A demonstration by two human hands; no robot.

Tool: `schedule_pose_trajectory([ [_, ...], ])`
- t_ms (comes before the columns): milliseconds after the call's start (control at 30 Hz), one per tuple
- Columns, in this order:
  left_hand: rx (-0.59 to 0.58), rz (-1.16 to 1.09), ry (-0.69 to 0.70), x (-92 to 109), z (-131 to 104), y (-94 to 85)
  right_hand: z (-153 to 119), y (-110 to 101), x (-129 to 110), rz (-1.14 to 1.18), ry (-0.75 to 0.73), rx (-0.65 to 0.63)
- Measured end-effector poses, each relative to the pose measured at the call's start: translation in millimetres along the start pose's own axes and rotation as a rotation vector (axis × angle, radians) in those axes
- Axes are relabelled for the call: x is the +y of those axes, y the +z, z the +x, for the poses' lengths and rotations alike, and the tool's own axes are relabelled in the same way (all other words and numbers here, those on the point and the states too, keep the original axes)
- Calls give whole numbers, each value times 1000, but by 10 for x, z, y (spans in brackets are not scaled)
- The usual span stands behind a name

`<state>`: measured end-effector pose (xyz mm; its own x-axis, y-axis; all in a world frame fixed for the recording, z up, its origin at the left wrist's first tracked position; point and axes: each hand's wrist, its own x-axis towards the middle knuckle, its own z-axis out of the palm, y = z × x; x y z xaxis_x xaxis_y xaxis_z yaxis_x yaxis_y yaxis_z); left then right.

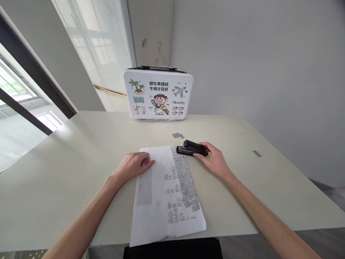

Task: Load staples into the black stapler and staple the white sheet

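A stack of printed white paper sheets point(167, 194) lies on the pale table point(67, 172) in front of me. My left hand point(133, 165) rests palm down on the sheets' upper left corner, fingers curled. My right hand point(214, 158) grips a black stapler point(192, 148) at the sheets' upper right corner. The stapler's nose sits at the paper's top edge.
A white cartoon-printed case point(158, 94) marked TRAVEL stands upright at the table's far edge against the wall. A short strip of staples point(178, 135) lies just beyond the stapler. Another small strip point(257, 153) lies to the right. A window is at left.
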<state>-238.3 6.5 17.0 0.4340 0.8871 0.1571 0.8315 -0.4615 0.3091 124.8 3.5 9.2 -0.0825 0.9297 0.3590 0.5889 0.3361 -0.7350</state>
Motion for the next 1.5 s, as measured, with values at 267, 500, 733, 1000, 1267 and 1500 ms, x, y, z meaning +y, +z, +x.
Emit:
schedule_pose_trajectory([
  [267, 107, -52, -178, 45, 36, 3, -640, -682, 342, -56, 241, -58],
  [500, 148, -73, -185, 79, 31, 0, -772, -795, 390, -7, 216, -125],
  [733, 183, -48, -168, 174, 83, 7, -786, -806, 418, 98, 278, -117],
  [1000, 64, -28, -81, 448, 711, 77, -807, -781, 409, 88, 359, 69],
  [1267, 74, -76, -193, 462, 1461, 353, -788, -781, 394, 143, 347, 72],
  [1500, 88, -181, -220, 436, 1555, 414, -781, -783, 393, 143, 361, 66],
])
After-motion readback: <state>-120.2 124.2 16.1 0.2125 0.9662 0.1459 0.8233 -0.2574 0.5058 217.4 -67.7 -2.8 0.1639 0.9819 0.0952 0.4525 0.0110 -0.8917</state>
